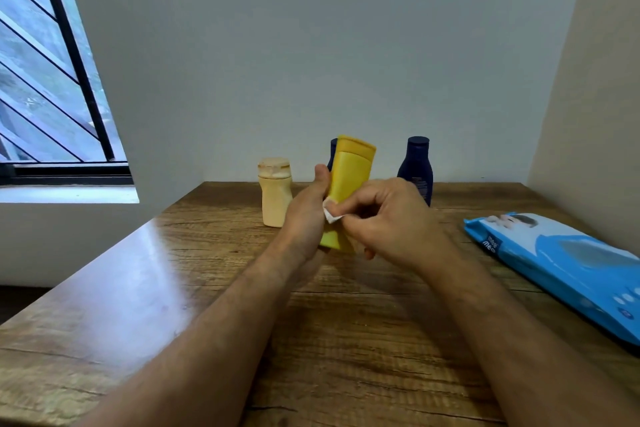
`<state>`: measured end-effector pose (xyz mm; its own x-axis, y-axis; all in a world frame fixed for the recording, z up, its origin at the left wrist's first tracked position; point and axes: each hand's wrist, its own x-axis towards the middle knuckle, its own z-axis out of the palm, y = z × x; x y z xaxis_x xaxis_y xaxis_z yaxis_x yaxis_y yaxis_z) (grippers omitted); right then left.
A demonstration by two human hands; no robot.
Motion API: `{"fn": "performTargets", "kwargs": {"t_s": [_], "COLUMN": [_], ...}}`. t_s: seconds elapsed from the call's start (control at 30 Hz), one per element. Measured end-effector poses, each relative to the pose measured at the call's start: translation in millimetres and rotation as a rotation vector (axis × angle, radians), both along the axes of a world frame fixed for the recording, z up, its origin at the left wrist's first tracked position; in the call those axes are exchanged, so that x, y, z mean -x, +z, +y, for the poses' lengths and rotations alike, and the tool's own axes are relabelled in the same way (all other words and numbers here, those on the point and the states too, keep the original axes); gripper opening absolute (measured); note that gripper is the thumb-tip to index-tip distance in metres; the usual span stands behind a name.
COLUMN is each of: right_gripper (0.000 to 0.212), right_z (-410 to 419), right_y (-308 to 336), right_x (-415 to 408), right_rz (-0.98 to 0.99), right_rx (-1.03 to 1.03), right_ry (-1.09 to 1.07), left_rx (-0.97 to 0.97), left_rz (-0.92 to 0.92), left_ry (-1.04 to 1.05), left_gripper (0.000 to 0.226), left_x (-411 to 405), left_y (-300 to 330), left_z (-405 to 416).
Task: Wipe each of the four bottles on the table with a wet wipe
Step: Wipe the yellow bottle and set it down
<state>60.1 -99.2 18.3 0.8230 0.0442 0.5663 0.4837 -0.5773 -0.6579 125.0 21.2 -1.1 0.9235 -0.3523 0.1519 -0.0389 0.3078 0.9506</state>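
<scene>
My left hand (306,215) grips a yellow bottle (349,177), held upright above the wooden table (346,340). Against the bottle's lower side my right hand (388,218) pinches a white wet wipe (330,213). A cream bottle (275,192) stands on the table to the left. One dark blue bottle (417,166) stands at the back right. A second dark blue bottle (333,152) is mostly hidden behind the yellow one.
A blue pack of wet wipes (568,263) lies on the table at the right, near the side wall. The table meets the back wall behind the bottles. A barred window (52,80) is at the left.
</scene>
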Motion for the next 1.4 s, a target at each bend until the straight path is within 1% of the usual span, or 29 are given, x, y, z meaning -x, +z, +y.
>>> {"fn": "performTargets", "kwargs": {"t_s": [0.07, 0.17, 0.23, 0.3, 0.37, 0.43, 0.53, 0.63, 0.7, 0.77, 0.83, 0.9, 0.93, 1.0, 1.07, 1.13, 1.2, 1.27, 1.33, 1.4], "right_gripper": [0.011, 0.014, 0.014, 0.015, 0.016, 0.015, 0.018, 0.014, 0.012, 0.013, 0.014, 0.011, 0.010, 0.014, 0.024, 0.028, 0.027, 0.024, 0.019, 0.018], "right_z": [-1.0, -5.4, -10.2, -13.7, -13.8, -9.2, -3.1, -4.6, -5.6, -6.4, -7.7, -9.5, -10.3, -9.3, -5.9, -4.3, -5.8, -7.3, -8.3, -9.7], "right_y": [1.3, 1.1, 1.9, 2.8, 2.0, 0.5, 0.5, 2.7, 2.6, 2.1, 4.2, 7.1, 8.3, 8.1, 5.5, 3.0, 1.6, 0.9, 0.6, 1.6], "right_x": [0.2, -4.9, -9.2, -10.1, -8.9, -6.5, -2.6, 0.3, -0.1, -3.8, -6.0, -4.2, -2.5, -0.6, -1.3, -3.4, -4.8, -5.3, -6.4, -8.8], "right_rz": [-0.044, -0.221, -0.324, -0.357, -0.313, -0.182, -0.001, 0.109, 0.070, -0.059, -0.198, -0.269, -0.260, -0.160, -0.053, -0.028, -0.077, -0.148, -0.234, -0.323], "right_rx": [-0.048, -0.157, -0.202, -0.219, -0.188, -0.118, 0.042, 0.029, 0.000, -0.062, -0.182, -0.303, -0.338, -0.331, -0.257, -0.167, -0.087, -0.066, -0.100, -0.181], "right_ry": [-0.035, -0.225, -0.352, -0.394, -0.345, -0.210, -0.046, 0.055, 0.001, -0.140, -0.238, -0.263, -0.252, -0.166, -0.055, -0.019, -0.055, -0.107, -0.181, -0.270], "left_rx": [0.001, -0.007, -0.048, -0.069, -0.048, -0.006, 0.035, 0.088, 0.098, 0.056, 0.029, 0.027, 0.042, 0.104, 0.188, 0.227, 0.199, 0.156, 0.095, 0.047], "left_rz": [0.009, -0.016, -0.025, -0.029, -0.035, -0.032, -0.024, -0.034, -0.035, -0.041, -0.048, -0.044, -0.032, 0.006, 0.038, 0.038, 0.017, -0.019, -0.091, -0.149], "left_ry": [-0.040, -0.102, -0.137, -0.165, -0.161, -0.103, 0.001, 0.065, 0.066, 0.066, 0.033, 0.024, 0.033, 0.047, 0.063, 0.092, 0.112, 0.123, 0.100, 0.052], "left_gripper": [0.062, 0.057, 0.059, 0.063, 0.061, 0.057, 0.060, 0.063, 0.064, 0.061, 0.055, 0.051, 0.051, 0.053, 0.058, 0.059, 0.056, 0.050, 0.051, 0.053], "left_x": [1.1, 3.6, 3.9, 3.9, 5.7, 5.6, 1.2, -1.1, -1.3, -1.0, 1.9, 4.3, 4.6, 2.8, -0.9, -4.1, -3.7, -3.0, -2.9, -0.7], "left_y": [0.7, -0.7, -2.1, -2.5, -1.7, 0.0, 1.6, 2.5, 2.1, 1.8, 1.9, 1.5, 1.5, 3.0, 5.2, 7.2, 8.1, 7.4, 5.0, 4.1], "left_z": [-0.2, -1.8, -2.1, -2.3, -2.5, -1.7, 1.0, 0.3, -0.7, -1.4, -2.5, -3.7, -3.6, -0.9, 4.1, 7.7, 7.1, 4.6, 1.4, -1.4]}}
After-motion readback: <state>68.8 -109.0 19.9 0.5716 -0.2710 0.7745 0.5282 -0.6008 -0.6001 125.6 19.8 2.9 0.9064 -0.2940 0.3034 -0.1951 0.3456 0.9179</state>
